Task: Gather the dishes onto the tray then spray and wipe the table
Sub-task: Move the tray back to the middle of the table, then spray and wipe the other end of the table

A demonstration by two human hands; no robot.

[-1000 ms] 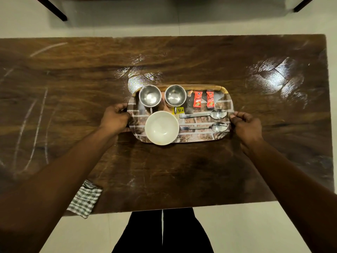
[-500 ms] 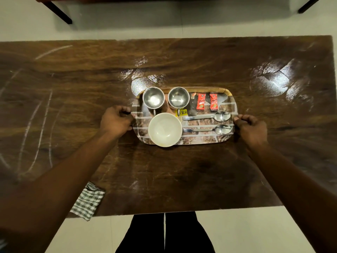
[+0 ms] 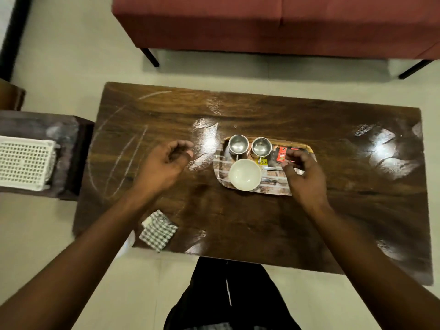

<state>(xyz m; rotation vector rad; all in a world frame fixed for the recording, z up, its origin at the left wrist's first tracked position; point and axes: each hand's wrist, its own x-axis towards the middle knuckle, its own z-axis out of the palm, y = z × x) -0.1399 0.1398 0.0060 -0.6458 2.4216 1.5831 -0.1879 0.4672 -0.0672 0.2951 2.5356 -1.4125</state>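
At the near edge of the dark wooden table (image 3: pixel 238 222), 1 folded checked cloth (image 3: pixel 158 231) lies with a corner hanging over the edge. 2 bare hands hover above the tabletop. The left hand (image 3: pixel 164 166) is loosely curled, holding nothing, over bare wood left of the tray. The right hand (image 3: pixel 303 173) hangs over the tray's right end, fingers half curled and spread, gripping nothing; it hides whatever lies beneath it.

1 rectangular tray (image 3: pixel 220 166) sits right of the table's middle, its long axis running left to right along the table's length. On it: 1 white bowl (image 3: pixel 244 174) at the near left, 2 steel cups (image 3: pixel 238 144) side by side at the far left, 1 red packet (image 3: pixel 282 154) visible, and spoon handles (image 3: pixel 269 179) pointing left; their count is unclear.

Open wood surrounds the tray on every side, widest to the left. Beyond the left edge sits 1 white mesh basket (image 3: pixel 25 161). Past the far edge stands 1 red sofa (image 3: pixel 273 22).
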